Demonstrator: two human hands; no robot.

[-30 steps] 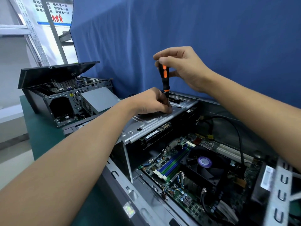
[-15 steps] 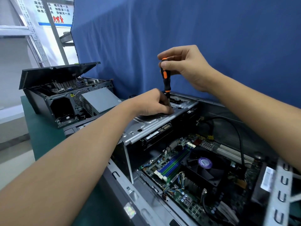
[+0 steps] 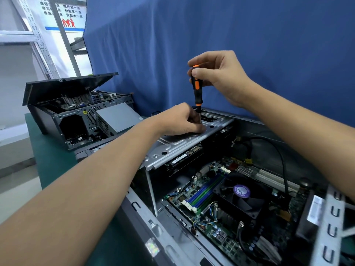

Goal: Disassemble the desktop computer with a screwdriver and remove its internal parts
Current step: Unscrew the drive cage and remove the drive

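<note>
My two bare forearms reach in from the bottom corners over the open grey metal desktop computer case (image 3: 165, 235). It lies on the dark green table (image 3: 48, 160) and is cut off at the bottom and right edges. Inside it are one green motherboard (image 3: 184, 200) and one square black cooling fan with a round purple sticker (image 3: 242, 196). The blue and green memory slots (image 3: 203, 192) are too closely packed to count. One black cable (image 3: 282, 160) arches over the fan, and the grey metal at the right edge is blurred.

Farther in, one silver perforated steel drive bracket (image 3: 172, 148) spans the case. My left hand (image 3: 182, 120) is clenched on top of it, fingertips closed around the foot of the shaft of the one black-and-orange-handled screwdriver (image 3: 197, 89). The fingers hide the tip and any screw under it. The screwdriver stands nearly upright, and my right hand (image 3: 221, 73) pinches the top of the handle between thumb and fingers.

To the left on the table sits a second black computer (image 3: 63, 112), lid propped up, with one grey power supply box (image 3: 117, 118) jutting from it. A blue cloth backdrop (image 3: 230, 25) hangs behind everything. A white poster with red figures (image 3: 63, 14) is cut off at the top edge.

A second ago my thumb covered the orange cap. It now shows above my fingers, and the left hand has not moved.
</note>
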